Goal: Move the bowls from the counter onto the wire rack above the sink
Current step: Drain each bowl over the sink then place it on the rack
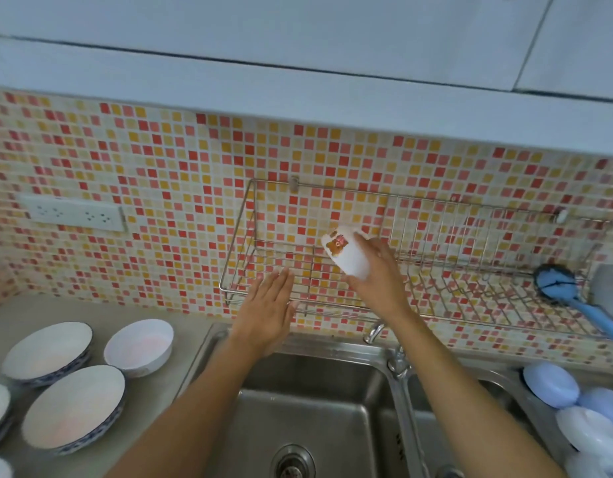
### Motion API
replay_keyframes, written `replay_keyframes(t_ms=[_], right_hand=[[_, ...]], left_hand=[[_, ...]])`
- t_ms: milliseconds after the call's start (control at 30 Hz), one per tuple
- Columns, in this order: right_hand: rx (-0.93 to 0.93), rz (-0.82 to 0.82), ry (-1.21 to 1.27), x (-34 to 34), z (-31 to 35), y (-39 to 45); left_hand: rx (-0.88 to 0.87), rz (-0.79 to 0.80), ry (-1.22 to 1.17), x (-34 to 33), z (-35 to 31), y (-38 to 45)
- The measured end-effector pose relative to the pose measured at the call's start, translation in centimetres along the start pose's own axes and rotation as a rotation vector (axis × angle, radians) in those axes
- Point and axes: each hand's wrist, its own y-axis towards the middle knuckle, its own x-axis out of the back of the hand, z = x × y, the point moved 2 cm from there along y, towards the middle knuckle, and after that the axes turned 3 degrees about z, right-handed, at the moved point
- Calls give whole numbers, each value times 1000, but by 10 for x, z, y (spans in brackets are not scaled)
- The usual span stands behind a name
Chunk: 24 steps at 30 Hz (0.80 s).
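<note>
Nearest the viewer, a stainless-steel double sink is seen, its left basin holding a round drain, with a chrome tap at its far rim. On the grey counter to the left, three white bowls are counted in full: a wide shallow bowl with a blue-patterned rim, a second blue-rimmed bowl behind it that seems to be stacked on another, and a deeper plain white bowl just beside the sink; parts of two more white pieces are cut off at the left edge. At the right edge, several smooth rounded pale-blue and white plastic items are clustered; their exact number cannot be told. Two bare forearms are extended over the sink. The left hand is held flat, palm down, fingers straight and close together, its fingertips at the front edge of the wire rack. The right hand is wrapped around a small white cup-like bowl with a brown bear print, which is tilted and held just over the rack's open left section. One metal rack of thin rods is fixed to the mosaic tile wall; a blue-handled brush is lying in its right part. One white socket plate is mounted further left.
</note>
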Motion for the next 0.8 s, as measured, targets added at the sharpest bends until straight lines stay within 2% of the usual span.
replay_keyframes(t_ms=[100,267,400,633,800], right_hand=[[64,113,-237,-11,-10,9],[125,209,-337,-19,-6,19],[83,269,-313,-24,-11,20],[-16,358,-131,-31,-30,20],[-2,377,-195,-33,-27,10]], left_hand=[[12,-3,-1,-1,1,3],[21,0,4,-5,4,5],[26,-7,4,-7,4,4],[21,-7,17,-9,3,4],[14,-11,22,-11,5,5]])
